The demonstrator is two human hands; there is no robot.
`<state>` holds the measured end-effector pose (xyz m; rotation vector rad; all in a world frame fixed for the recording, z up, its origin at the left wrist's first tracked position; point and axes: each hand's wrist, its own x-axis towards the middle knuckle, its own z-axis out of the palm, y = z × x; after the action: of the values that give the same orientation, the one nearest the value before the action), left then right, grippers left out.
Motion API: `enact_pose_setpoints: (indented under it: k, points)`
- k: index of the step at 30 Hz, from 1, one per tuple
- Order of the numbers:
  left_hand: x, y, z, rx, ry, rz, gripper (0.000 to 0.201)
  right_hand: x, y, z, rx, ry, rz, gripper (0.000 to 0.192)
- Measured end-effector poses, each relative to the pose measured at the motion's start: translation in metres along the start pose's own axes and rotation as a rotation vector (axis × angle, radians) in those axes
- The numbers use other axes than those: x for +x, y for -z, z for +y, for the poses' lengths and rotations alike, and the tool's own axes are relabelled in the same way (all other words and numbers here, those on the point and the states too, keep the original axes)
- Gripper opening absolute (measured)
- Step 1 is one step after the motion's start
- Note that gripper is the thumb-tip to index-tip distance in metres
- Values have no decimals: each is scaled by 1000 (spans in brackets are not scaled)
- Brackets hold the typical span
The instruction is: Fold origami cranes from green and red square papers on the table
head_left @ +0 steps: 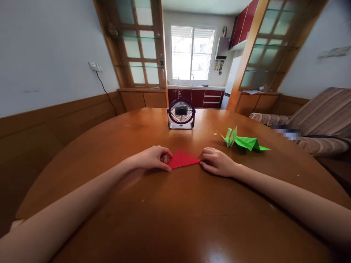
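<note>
A red sheet of paper (183, 160), folded into a rough triangle, lies on the wooden table in front of me. Its left corner sits between the thumb and fingers of my left hand (157, 157), which is closed on it. At the opposite end, the narrow right tip is pinched by the fingers of my right hand (218, 162). The fingers cover both corners of the paper. Just beyond my right hand stands a green origami figure (248, 142) with pointed folds.
A small dark fan (181, 112) on a metal stand is on the far part of the wooden table (153, 219). A striped armchair (323, 113) stands at the right. Behind are wooden cabinets and a kitchen with a window (192, 53).
</note>
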<state>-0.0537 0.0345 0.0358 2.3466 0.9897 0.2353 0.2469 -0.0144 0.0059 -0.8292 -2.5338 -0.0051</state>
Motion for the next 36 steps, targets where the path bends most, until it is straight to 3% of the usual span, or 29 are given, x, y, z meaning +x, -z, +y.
enact_pose_setpoints:
  k: [5, 11, 15, 18, 23, 30, 33, 36]
  points:
    - [5, -8, -3, -211, 54, 4, 45, 10, -7, -9, 34, -189, 60, 16]
    - [9, -17, -2, -276, 94, 61, 37, 16, -11, -8, 131, -349, 86, 16]
    - [9, -26, 5, -138, 62, 168, 38, 16, -12, -7, 167, -377, 100, 15]
    - [7, -36, 15, 101, -67, 321, 48, 15, -11, -8, 166, -377, 100, 15]
    - [7, -49, 26, 374, -255, 309, 44, 14, -11, -9, 151, -335, 108, 16]
    - [12, -48, 23, 266, -256, 394, 33, 13, -8, -11, 281, -331, 102, 28]
    - [11, -48, 25, 221, -237, 455, 33, 13, -10, -12, 435, -388, 139, 43]
    - [10, -51, 28, 210, -262, 486, 31, 17, -15, -13, 558, -459, 167, 40]
